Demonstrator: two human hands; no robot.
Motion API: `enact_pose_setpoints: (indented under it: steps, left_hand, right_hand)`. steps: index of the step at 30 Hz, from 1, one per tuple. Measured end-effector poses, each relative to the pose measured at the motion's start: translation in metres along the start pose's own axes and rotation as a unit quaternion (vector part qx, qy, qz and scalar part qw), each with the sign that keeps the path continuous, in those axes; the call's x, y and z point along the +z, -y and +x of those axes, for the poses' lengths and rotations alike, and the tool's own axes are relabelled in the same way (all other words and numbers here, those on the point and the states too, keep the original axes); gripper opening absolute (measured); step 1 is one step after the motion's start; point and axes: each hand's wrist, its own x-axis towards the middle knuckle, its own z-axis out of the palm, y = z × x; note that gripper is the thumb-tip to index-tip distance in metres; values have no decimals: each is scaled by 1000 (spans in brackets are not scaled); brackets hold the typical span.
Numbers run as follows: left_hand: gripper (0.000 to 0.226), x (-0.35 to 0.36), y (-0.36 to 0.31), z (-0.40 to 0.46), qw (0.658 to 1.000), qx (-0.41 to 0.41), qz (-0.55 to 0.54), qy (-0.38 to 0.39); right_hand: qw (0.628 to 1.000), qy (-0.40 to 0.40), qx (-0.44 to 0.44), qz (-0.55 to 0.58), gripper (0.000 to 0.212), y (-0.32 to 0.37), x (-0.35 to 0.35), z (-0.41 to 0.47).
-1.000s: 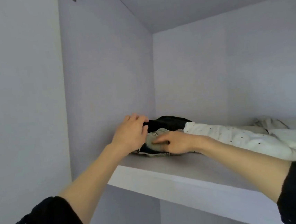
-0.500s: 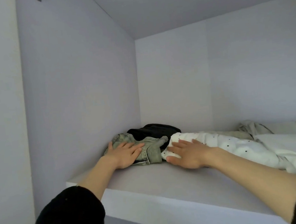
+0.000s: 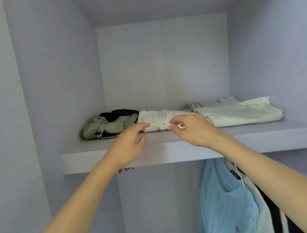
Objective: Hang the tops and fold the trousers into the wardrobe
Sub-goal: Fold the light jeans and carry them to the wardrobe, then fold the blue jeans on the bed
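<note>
The left hand (image 3: 128, 147) reaches over the front edge of the grey wardrobe shelf (image 3: 171, 153) with fingers straight and loose, holding nothing; its fingertips come just to the near left corner of the folded white trousers with small black dots (image 3: 158, 122). The right hand (image 3: 191, 130) sits at the same bundle's near right corner, fingers curled in what looks like a pinch on a bit of the white cloth, though the contact is too small to be sure of.

The dotted trousers lie straight ahead of both hands, long axis running left to right along the shelf, each hand about equally near its own end. To their left, touching them, are washed-out grey-green folded jeans (image 3: 103, 128) with a black folded garment (image 3: 119, 113) behind; to their right lies a pale cream folded pair (image 3: 242, 114). Below the shelf hangs a light blue top (image 3: 226, 205).

Any further squaring-up would likely be a sideways nudge along that axis.
</note>
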Motion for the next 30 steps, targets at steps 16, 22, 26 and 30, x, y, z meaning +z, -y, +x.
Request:
enact_pose_setpoints:
  steps: [16,22,26,30]
  left_hand:
    - [30,177,-232,-270,879,76,-296,367]
    - [23,246,-379,-338,786,152,-346,489]
    - [24,297,-491,-376,739,212,-361,529]
    - [23,344,-598,-420,679,224,-390,581]
  right_hand:
    - [923,53,382,3,31,-44,-59,-485]
    - [846,34,532,-5,30,-61,-133,-648]
    - [802,9,597,-25,30,-82,-193,-743]
    - [753,-19,658,-26,30,-107,-248,-831]
